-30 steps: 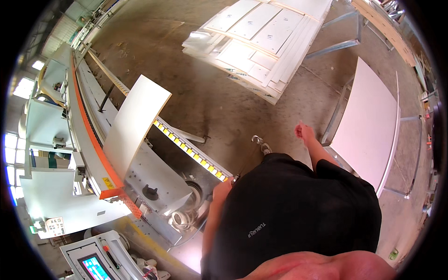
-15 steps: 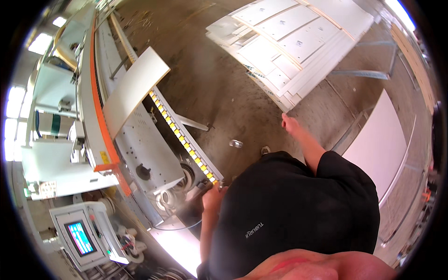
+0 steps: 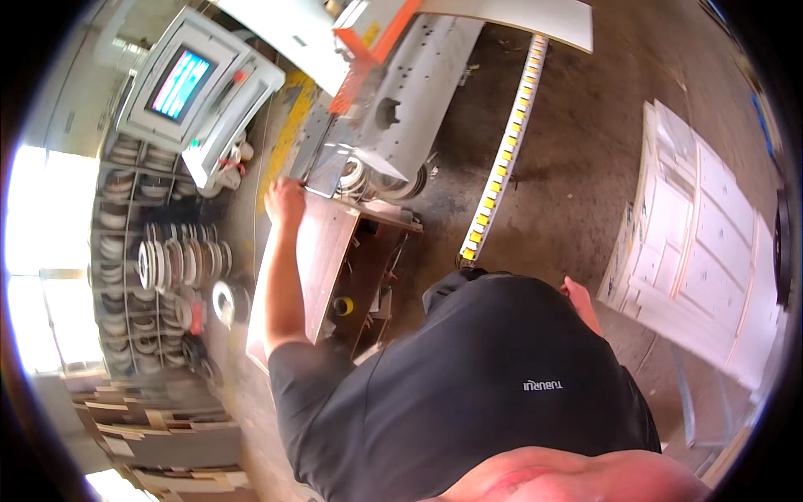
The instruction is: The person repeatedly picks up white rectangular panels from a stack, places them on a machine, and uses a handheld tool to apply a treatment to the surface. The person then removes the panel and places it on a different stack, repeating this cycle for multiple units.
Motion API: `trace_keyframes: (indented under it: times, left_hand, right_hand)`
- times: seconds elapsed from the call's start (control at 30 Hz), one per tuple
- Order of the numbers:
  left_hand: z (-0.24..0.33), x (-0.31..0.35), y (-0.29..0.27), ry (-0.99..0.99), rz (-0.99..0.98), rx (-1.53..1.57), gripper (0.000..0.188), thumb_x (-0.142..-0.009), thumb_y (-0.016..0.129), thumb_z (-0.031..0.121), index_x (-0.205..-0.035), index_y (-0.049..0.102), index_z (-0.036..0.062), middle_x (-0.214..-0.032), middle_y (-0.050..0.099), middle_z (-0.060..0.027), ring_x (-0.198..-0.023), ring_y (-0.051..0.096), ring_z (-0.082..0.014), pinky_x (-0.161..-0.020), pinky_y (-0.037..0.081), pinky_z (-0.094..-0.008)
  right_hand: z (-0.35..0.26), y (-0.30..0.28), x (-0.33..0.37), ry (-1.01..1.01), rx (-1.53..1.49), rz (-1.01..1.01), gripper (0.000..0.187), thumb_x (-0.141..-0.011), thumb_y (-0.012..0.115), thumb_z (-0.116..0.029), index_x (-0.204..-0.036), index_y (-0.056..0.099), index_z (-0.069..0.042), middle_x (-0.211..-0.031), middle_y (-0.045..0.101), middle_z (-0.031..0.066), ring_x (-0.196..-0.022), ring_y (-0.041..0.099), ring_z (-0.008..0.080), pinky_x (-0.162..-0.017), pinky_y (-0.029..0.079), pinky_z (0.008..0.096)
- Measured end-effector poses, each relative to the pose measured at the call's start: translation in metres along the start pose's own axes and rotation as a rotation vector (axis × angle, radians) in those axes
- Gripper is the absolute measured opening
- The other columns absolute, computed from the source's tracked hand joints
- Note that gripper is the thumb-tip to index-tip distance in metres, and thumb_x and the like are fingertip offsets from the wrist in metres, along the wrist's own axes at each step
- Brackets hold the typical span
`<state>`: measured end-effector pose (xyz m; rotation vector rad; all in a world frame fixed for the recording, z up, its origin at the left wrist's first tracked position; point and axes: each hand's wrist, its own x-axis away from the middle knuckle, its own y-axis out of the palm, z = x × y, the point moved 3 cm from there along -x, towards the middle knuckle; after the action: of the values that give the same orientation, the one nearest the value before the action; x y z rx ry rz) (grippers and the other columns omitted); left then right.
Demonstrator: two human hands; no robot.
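The left-hand grip is at the far left corner of the pale worktop; whether it touches, I cannot tell. Just beyond the far edge lie white coils. Below the right edge, an open compartment holds a yellow tape roll. The right-hand grip, partly hidden by the black shirt, is near the stacked white panels.

Upright, pale-topped cabinet, open-sided

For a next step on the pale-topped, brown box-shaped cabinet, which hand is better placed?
Probably the left hand: it is at the far end of the pale-topped, brown box-shaped cabinet, forearm extended along it. The right hand is on the body's other side, nearer the stacked flat white panels.
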<state>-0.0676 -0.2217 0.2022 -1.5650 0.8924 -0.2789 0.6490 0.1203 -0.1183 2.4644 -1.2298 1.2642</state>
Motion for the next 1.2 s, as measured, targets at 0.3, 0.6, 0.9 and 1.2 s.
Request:
trace_keyframes:
  times: [0.3, 0.6, 0.9, 1.2]
  left_hand:
    - [-0.153, -0.078, 0.059, -0.488, 0.292, 0.356, 0.031, -0.086, 0.078, 0.036, -0.107, 0.074, 0.0129, -0.103, 0.072, -0.0155, -0.098, 0.069, -0.0365, -0.085, 0.054, -0.0449]
    - [-0.265, -0.04, 0.173, -0.721, 0.332, 0.515, 0.036, -0.082, 0.082, 0.031, -0.106, 0.074, 0.0063, -0.099, 0.072, -0.0125, -0.092, 0.07, -0.0297, -0.083, 0.054, -0.0403]
    - [-0.371, -0.036, 0.239, -0.817, 0.424, 0.838, 0.034, -0.084, 0.082, 0.034, -0.104, 0.075, 0.0077, -0.09, 0.077, -0.0081, -0.084, 0.073, -0.0216, -0.078, 0.056, -0.0354]
    - [-0.302, -0.123, 0.274, -0.543, -0.331, -0.213, 0.031, -0.099, 0.058, 0.033, -0.109, 0.077, 0.0109, -0.098, 0.078, -0.0115, -0.099, 0.074, -0.0241, -0.085, 0.06, -0.037]
  right_hand:
    - [-0.018, -0.004, 0.016, -0.17, 0.363, 0.01, 0.048, -0.102, 0.057, -0.047, -0.094, 0.073, -0.002, -0.072, 0.063, 0.0029, -0.064, 0.058, 0.0138, -0.063, 0.047, 0.0311]
    - [-0.031, 0.012, 0.041, -0.037, 0.362, 0.161, 0.047, -0.103, 0.055, -0.046, -0.097, 0.073, -0.003, -0.08, 0.067, 0.0064, -0.067, 0.062, 0.0143, -0.063, 0.048, 0.0317]
    - [-0.032, 0.002, 0.035, -0.232, 0.602, 0.085, 0.046, -0.103, 0.056, -0.046, -0.095, 0.072, -0.004, -0.076, 0.065, 0.006, -0.065, 0.063, 0.0137, -0.06, 0.048, 0.031]
    - [-0.14, 0.055, 0.058, 0.04, 0.307, 0.141, 0.044, -0.1, 0.061, -0.048, -0.085, 0.065, -0.008, -0.071, 0.061, 0.0017, -0.06, 0.057, 0.0124, -0.057, 0.047, 0.0301]
